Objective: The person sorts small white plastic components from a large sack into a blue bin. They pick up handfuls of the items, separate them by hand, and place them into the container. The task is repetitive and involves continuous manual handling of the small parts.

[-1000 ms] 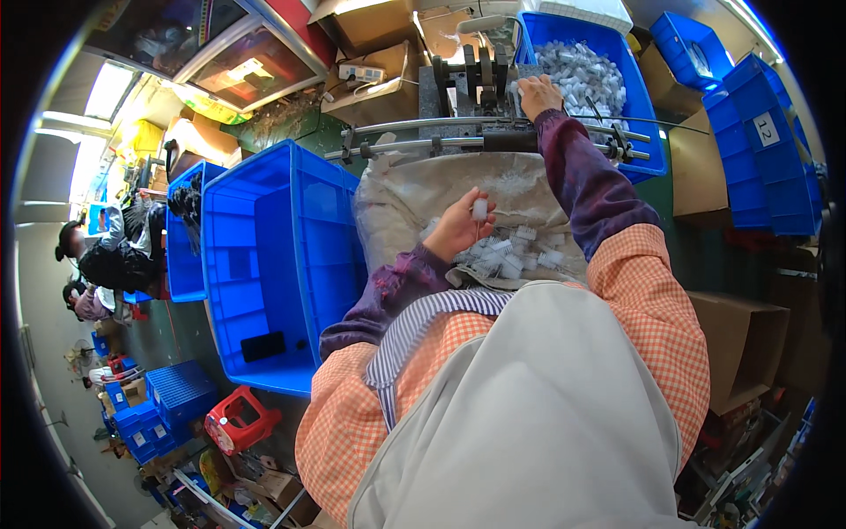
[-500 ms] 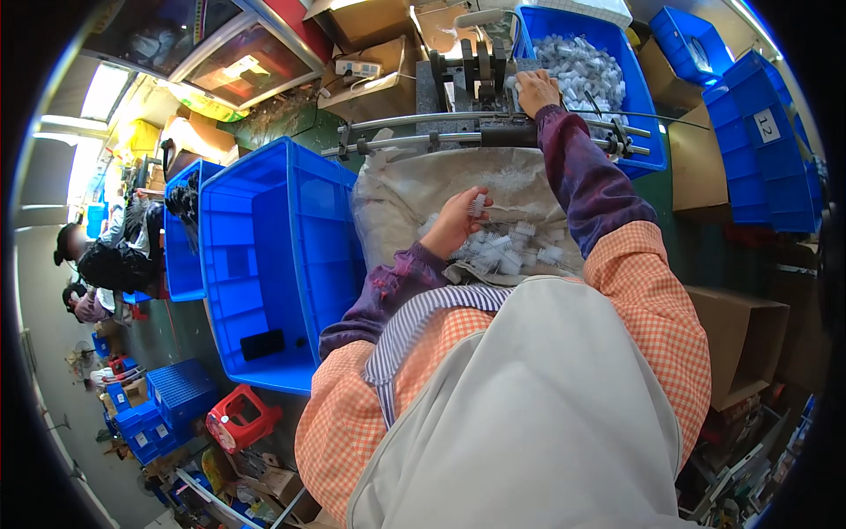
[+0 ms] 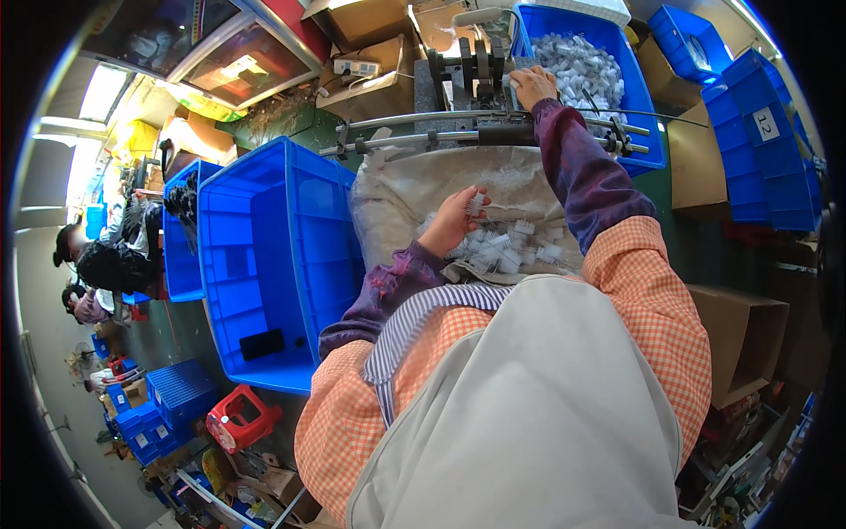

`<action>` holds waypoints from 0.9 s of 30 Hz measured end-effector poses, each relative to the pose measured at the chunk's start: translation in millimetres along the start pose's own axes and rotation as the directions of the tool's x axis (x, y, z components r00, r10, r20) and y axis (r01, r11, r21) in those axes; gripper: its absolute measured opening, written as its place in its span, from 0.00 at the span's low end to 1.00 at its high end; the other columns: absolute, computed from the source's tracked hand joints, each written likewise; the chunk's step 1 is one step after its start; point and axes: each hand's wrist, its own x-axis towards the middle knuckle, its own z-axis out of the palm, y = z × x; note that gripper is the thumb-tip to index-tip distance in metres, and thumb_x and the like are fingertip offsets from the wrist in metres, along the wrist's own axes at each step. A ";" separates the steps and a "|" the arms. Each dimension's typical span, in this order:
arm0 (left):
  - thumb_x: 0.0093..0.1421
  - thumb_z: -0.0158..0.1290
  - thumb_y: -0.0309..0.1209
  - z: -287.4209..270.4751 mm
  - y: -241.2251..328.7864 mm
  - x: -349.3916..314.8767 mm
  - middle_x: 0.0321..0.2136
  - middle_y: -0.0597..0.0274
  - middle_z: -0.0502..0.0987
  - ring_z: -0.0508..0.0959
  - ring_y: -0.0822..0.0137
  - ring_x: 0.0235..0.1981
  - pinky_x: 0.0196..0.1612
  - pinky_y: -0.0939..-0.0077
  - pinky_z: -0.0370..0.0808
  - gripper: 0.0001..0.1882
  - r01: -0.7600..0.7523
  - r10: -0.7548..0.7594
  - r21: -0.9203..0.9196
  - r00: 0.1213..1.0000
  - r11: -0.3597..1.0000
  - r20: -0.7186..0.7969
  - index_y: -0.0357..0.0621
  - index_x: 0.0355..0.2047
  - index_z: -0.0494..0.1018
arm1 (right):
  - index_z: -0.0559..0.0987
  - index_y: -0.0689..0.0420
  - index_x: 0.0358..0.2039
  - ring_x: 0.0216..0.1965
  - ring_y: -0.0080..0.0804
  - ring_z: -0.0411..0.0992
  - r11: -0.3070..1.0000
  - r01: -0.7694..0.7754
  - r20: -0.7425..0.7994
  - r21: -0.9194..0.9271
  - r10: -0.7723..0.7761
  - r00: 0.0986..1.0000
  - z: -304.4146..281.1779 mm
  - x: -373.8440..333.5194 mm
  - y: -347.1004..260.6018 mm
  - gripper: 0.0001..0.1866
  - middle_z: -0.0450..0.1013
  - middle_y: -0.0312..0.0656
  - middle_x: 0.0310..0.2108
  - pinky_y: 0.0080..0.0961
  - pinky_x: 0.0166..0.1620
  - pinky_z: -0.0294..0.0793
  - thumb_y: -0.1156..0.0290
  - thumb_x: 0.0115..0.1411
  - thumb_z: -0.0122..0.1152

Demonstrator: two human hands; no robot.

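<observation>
My left hand is closed around a small translucent white piece with bristles, like a small brush head. It is raised over a loose pile of similar white pieces on a beige cloth in front of me. Ahead stands a dark metal machine with upright plates. My right hand is at its right side, fingers bent together by a small pale spot at the machine's edge. What those fingers grip is too small to tell.
Metal rods cross before the machine. Behind my right hand, a blue bin holds many white pieces. A deep blue crate with a dark flat object inside stands at my left. Cardboard boxes lie right; people are at far left.
My right hand has shifted slightly left and down along the machine's side. My left hand keeps the bristled piece and has turned only a little.
</observation>
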 end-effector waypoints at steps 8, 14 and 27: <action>0.60 0.41 0.37 -1.9 -1.4 2.6 0.36 0.65 0.71 0.70 0.71 0.31 0.25 0.83 0.63 0.18 -0.014 0.014 -0.003 1.000 1.000 -0.006 0.42 0.47 0.66 | 0.78 0.45 0.36 0.51 0.34 0.58 0.955 -0.182 0.020 -0.234 0.192 0.981 -17.9 -9.5 -3.8 0.13 0.70 0.34 0.43 0.43 0.53 0.47 0.57 0.53 0.51; 0.58 0.45 0.30 -5.1 -6.1 10.4 0.37 0.63 0.71 0.71 0.66 0.36 0.33 0.77 0.67 0.16 -0.037 0.036 -0.050 0.999 0.998 -0.015 0.39 0.47 0.65 | 0.77 0.49 0.36 0.51 0.40 0.56 0.968 -0.204 -0.030 -0.143 0.202 0.979 -14.5 -22.0 -10.7 0.15 0.67 0.39 0.42 0.43 0.53 0.48 0.55 0.53 0.51; 0.58 0.49 0.27 -4.5 11.5 5.1 0.36 0.60 0.74 0.73 0.70 0.34 0.40 0.75 0.70 0.09 -0.144 0.143 -0.076 0.990 0.987 -0.021 0.41 0.39 0.68 | 0.77 0.50 0.34 0.46 0.40 0.61 0.978 -0.107 -0.084 -0.179 0.093 0.992 2.7 -15.3 -49.9 0.12 0.69 0.40 0.39 0.43 0.49 0.53 0.63 0.52 0.47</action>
